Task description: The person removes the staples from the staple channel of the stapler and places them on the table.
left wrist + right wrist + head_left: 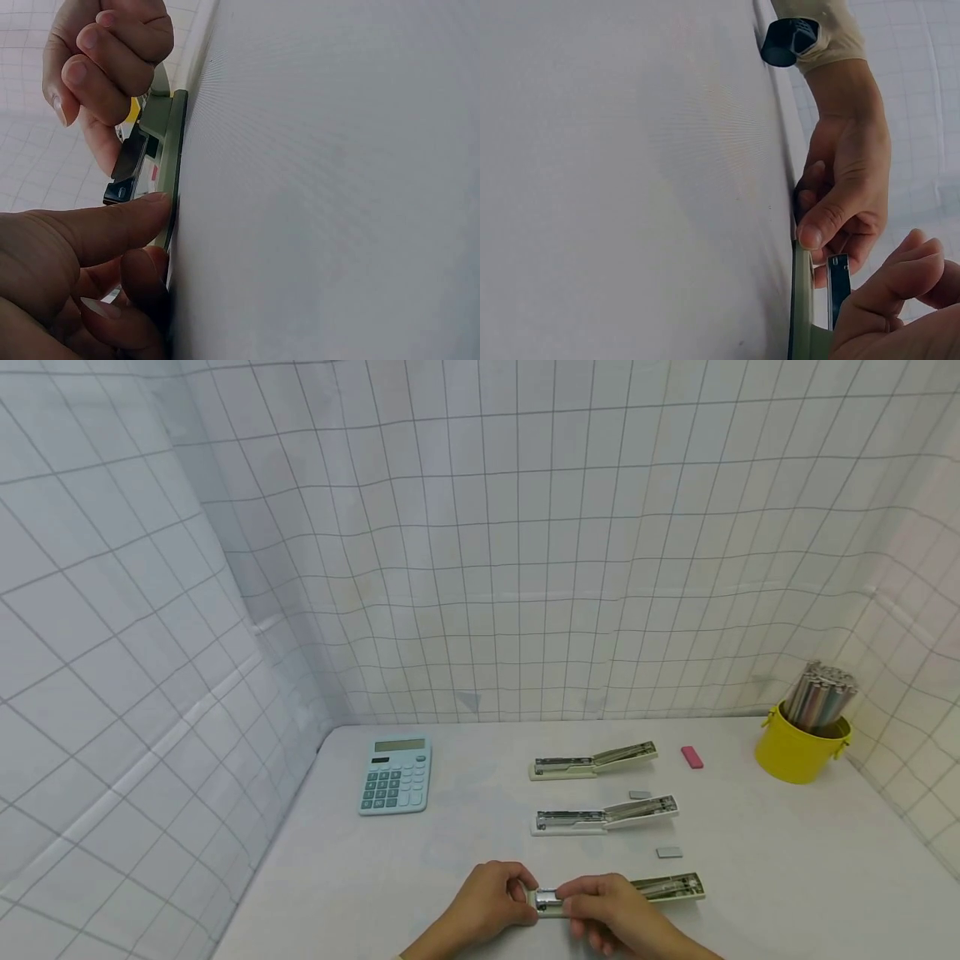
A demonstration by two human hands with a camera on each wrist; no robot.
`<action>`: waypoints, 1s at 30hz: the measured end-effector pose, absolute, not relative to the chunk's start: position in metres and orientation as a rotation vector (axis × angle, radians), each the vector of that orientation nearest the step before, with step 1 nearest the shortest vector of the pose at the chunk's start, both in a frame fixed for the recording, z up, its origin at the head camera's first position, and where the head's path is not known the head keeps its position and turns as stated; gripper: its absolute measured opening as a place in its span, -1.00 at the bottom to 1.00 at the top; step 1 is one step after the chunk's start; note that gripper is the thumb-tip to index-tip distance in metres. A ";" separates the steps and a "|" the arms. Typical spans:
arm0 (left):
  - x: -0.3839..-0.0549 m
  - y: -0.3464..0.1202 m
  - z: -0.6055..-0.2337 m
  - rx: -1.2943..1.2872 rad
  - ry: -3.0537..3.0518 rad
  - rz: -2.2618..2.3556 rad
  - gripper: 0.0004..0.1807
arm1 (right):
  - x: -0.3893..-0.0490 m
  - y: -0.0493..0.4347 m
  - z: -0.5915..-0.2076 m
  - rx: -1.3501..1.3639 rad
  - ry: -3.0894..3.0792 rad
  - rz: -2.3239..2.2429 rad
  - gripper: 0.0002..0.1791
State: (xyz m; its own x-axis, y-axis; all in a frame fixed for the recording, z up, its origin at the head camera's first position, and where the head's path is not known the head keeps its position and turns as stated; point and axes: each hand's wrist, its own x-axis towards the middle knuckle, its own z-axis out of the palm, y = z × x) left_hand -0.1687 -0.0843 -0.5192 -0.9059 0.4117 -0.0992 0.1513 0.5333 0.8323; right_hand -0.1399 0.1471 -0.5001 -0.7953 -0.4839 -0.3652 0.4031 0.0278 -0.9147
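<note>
An opened stapler [551, 911] lies at the front of the table, its pale green top folded back to the right. My left hand [491, 902] grips the left end of its base, the thumb [124, 225] lying along the base's edge. At the bright metal staple channel sits a silver strip of staples [548, 898]. The thumb and index finger of my right hand [611, 910] pinch at the strip's right end, and the other fingers curl below. In the right wrist view the channel [839, 289] lies between both hands; the right fingertips partly hide it.
Two more opened staplers, a white one [570, 823] and a pale green one [562, 768], lie behind. Grey staple strips [669, 852] [640, 795] and a pink eraser-like block [692, 757] lie nearby. A blue calculator [396, 775] is left, a yellow bucket [793, 753] of pencils right.
</note>
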 end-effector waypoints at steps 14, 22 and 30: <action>-0.170 -0.086 -0.521 0.472 2.507 1.292 -0.73 | -0.145 0.136 -0.505 -0.198 1.886 -1.807 -0.74; -0.171 -0.086 -0.520 0.470 2.506 1.274 -0.74 | -0.150 0.123 -0.498 -0.301 2.125 -1.655 -0.83; -0.171 -0.087 -0.522 0.491 2.515 1.271 -0.74 | -0.154 0.116 -0.495 -0.383 2.263 -1.555 -0.84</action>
State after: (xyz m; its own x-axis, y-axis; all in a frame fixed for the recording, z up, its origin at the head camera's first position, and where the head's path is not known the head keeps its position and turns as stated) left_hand -0.1706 -0.0866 -0.5217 -0.9031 0.4190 -0.0944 0.1726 0.5553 0.8136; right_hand -0.1538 0.1157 -0.4947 -0.8958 -0.4202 -0.1449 -0.0153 0.3548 -0.9348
